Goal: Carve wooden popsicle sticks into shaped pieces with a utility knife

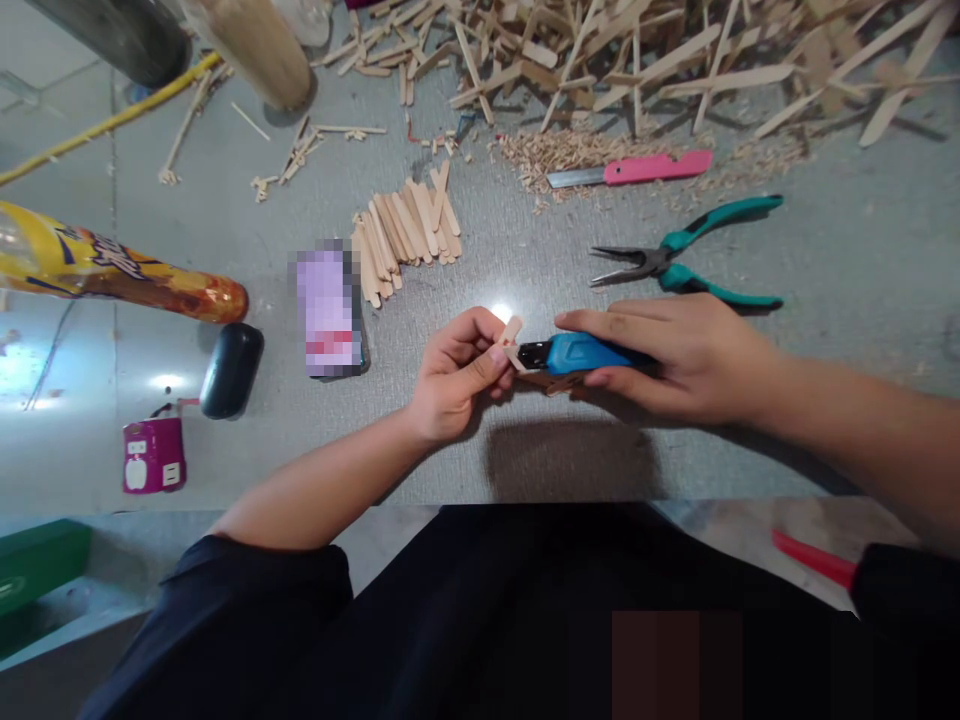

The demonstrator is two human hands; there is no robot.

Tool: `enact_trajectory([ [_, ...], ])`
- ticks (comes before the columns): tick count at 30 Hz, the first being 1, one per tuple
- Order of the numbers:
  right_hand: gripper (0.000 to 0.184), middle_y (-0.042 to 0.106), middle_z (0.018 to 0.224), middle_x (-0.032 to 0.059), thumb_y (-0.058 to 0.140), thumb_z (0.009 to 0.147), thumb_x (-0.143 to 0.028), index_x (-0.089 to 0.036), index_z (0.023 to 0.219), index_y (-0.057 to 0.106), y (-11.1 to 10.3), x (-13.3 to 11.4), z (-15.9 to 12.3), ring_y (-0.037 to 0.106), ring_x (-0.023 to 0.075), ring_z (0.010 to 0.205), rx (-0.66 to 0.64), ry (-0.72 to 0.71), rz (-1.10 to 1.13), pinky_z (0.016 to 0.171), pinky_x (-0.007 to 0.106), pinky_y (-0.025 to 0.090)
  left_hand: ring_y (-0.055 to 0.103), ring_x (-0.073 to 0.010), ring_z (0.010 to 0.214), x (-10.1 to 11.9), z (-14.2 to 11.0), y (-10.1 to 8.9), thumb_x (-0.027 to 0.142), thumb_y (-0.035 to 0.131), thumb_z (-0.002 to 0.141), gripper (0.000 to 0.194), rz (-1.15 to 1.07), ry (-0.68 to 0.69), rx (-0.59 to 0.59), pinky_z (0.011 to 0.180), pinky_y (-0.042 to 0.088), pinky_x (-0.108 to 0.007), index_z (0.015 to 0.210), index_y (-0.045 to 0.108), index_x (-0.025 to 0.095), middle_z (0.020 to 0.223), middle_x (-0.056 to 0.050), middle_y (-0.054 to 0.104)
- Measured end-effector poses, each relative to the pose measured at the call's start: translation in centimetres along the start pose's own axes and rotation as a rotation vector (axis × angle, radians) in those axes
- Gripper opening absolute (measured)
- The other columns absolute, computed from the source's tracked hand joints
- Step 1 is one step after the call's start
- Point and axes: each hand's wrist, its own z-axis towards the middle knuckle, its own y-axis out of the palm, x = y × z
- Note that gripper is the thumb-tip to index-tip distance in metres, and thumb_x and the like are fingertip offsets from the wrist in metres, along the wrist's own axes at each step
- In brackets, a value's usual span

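My left hand (pixel 457 375) pinches a short piece of wooden craft stick (pixel 511 330) between thumb and fingers, close to the table's near side. My right hand (pixel 675 355) is wrapped round a blue utility knife (pixel 585 352) with a black front end. The front of the knife meets the wood at my left fingertips; the blade's edge itself is too small to make out. A small brown thing lies partly hidden under the knife. Beyond my left hand lies a row of flat craft sticks (pixel 405 230).
Teal-handled needle-nose pliers (pixel 660 262) and a pink cutter (pixel 656 168) lie beyond my right hand, by wood shavings (pixel 555 155). Crossed craft sticks (pixel 637 60) fill the back. To the left are a phone (pixel 328 310), a dark case (pixel 232 370) and a yellow-labelled bottle (pixel 120 262).
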Motion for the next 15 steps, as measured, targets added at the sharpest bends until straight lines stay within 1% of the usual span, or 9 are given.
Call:
enact_trajectory([
  [2,0.053,0.083,0.098,0.0079,0.060,0.115,-0.061,-0.027,0.155,0.071,-0.20,0.12,0.12,0.078,0.0291,0.080,-0.003,0.007,0.059,0.071,0.040,0.055,0.060,-0.0086,0.050,0.26,0.04,-0.19,0.055,0.090,0.097,0.042,-0.006,-0.036,-0.028,0.046,0.049,-0.021,0.090,0.064,0.023,0.070,0.002,0.070],
  [5,0.043,0.086,0.102,0.0045,0.066,0.114,-0.054,-0.034,0.151,0.073,-0.64,0.35,0.40,0.081,0.0281,0.084,-0.065,-0.006,0.210,0.074,0.040,0.059,0.061,-0.0094,0.045,0.65,0.05,-0.20,0.056,0.093,0.094,0.046,-0.025,-0.084,-0.066,0.043,0.050,-0.021,0.087,0.063,0.022,0.067,0.002,0.072],
  [8,0.034,0.088,0.107,0.0039,0.067,0.114,-0.052,-0.034,0.141,0.079,-0.88,0.46,0.59,0.083,0.0266,0.087,-0.101,-0.032,0.311,0.076,0.038,0.060,0.058,-0.0088,0.043,0.88,-0.08,-0.02,0.058,0.094,0.092,0.048,-0.027,-0.115,-0.083,0.040,0.048,-0.020,0.085,0.063,0.022,0.065,0.001,0.071],
  [11,0.034,0.088,0.112,0.0063,0.065,0.115,-0.052,-0.031,0.138,0.080,-0.65,0.48,0.40,0.083,0.0262,0.090,-0.049,-0.025,0.312,0.078,0.037,0.059,0.057,-0.0082,0.043,0.97,-0.31,0.19,0.060,0.095,0.089,0.050,-0.022,-0.112,-0.066,0.038,0.041,-0.018,0.084,0.064,0.022,0.064,0.001,0.069],
  [13,0.037,0.087,0.112,0.0073,0.067,0.115,-0.050,-0.029,0.142,0.078,-0.34,0.50,0.13,0.082,0.0253,0.088,-0.044,-0.049,0.309,0.077,0.036,0.058,0.054,-0.0071,0.043,0.96,-0.46,0.29,0.058,0.095,0.091,0.047,-0.026,-0.099,-0.074,0.037,0.037,-0.017,0.084,0.066,0.022,0.064,0.001,0.068],
  [15,0.042,0.087,0.111,0.0081,0.067,0.114,-0.054,-0.029,0.147,0.076,-0.04,0.46,-0.11,0.081,0.0256,0.085,-0.057,-0.045,0.302,0.075,0.036,0.057,0.053,-0.0067,0.043,0.89,-0.57,0.31,0.057,0.093,0.093,0.045,-0.028,-0.098,-0.095,0.037,0.035,-0.017,0.084,0.066,0.021,0.064,0.001,0.067],
])
